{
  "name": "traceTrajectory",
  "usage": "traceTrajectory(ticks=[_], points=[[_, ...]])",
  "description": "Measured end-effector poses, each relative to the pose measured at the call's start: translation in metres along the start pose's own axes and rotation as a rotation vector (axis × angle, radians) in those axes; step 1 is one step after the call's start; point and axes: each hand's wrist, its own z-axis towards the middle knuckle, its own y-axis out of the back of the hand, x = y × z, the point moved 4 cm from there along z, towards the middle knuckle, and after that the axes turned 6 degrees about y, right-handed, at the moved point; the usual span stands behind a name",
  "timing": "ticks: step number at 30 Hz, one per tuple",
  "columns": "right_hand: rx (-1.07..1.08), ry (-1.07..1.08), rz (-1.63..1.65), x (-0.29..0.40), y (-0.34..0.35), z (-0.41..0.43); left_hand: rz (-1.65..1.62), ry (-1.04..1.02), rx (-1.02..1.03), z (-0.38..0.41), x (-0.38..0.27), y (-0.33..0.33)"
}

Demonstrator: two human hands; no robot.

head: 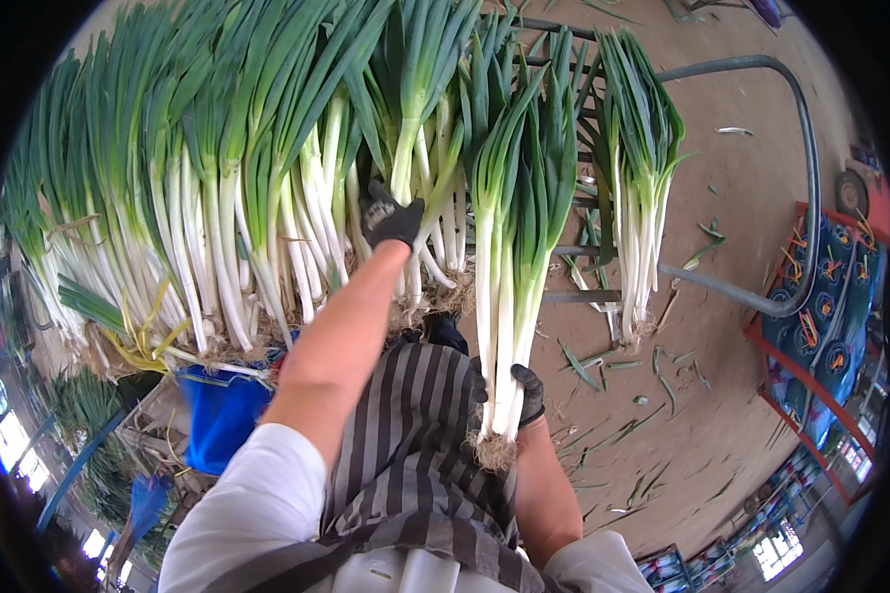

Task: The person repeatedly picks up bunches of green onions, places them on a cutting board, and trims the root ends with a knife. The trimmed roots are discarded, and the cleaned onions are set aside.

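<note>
My right hand (525, 393), in a dark glove, is closed around the white lower stalks of a bunch of leeks or large green onions (506, 311), just above the roots. My left hand (391, 216), in a dark glove, is at the white stalk of another green onion (408, 141) among the pile; its fingers are partly hidden, so its grip cannot be told. A long row of green onions (215, 185) spreads to the left, leaves away from me and roots towards me. A separate bunch (640, 193) lies to the right on a metal rack.
A bent metal tube frame (807, 141) extends at the right. Leaf scraps (578, 365) litter the brown floor. A red-framed cart (808, 385) with blue patterned packs stands far right. Yellow ties (144, 345) and a blue bag (222, 419) are at lower left.
</note>
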Motion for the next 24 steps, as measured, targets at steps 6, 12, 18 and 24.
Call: traceTrajectory(ticks=[6,12,18,24], points=[[-0.042,0.02,-0.095,-0.002,0.006,0.001,-0.112,0.029,-0.058,0.009,0.024,-0.017],[-0.015,-0.028,-0.066,0.005,0.025,0.004,-0.371,-0.074,0.317,0.02,0.026,0.017],[0.077,-0.15,-0.122,0.034,0.05,-0.005,-0.867,0.011,1.035,0.02,0.053,0.111],[0.053,-0.09,-0.168,0.04,0.015,-0.02,-1.108,0.271,1.216,-0.052,0.045,0.213]])
